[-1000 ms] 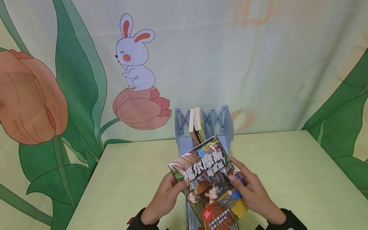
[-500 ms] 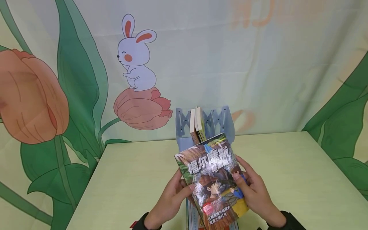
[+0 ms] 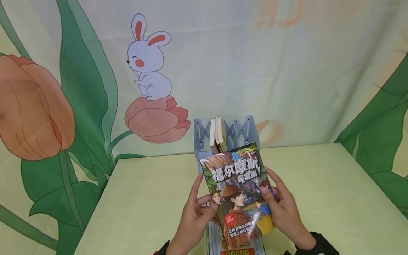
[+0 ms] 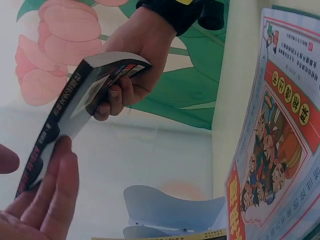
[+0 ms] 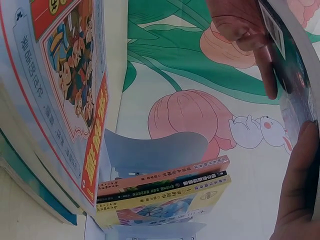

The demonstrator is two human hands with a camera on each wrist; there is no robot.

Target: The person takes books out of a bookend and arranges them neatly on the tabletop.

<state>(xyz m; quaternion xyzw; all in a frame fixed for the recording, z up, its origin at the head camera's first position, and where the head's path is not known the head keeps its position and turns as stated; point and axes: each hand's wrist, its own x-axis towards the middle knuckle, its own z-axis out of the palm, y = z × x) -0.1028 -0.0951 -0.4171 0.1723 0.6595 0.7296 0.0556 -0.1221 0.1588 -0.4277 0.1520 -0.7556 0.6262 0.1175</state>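
Note:
Both hands hold a paperback book [image 3: 239, 198] whose glossy front cover, with a figure in a brown hat, faces up and tilts slightly. My right hand [image 3: 288, 210] grips its right edge, thumb on the cover and fingers beneath. At the spine side is my left hand [image 3: 192, 217], its thumb at the cover's edge and its index finger stretched along the spine. The left wrist view shows the dark spine [image 4: 55, 115] and the left fingers [image 4: 62, 190] against the back cover. Under the held book lies a stack of larger books [image 5: 65, 125], partly hidden.
A blue book stand [image 3: 253, 132] is at the table's back edge, against a printed curtain [image 3: 223, 71]. Several thin books [image 5: 165, 195] stand upright in its left part, leaning slightly. Pale table surface [image 3: 143, 198] stretches to both sides.
The book has turned more upright and moved slightly up and right, away from the lower stack. My left hand has shifted its hold, its index finger now extended along the spine.

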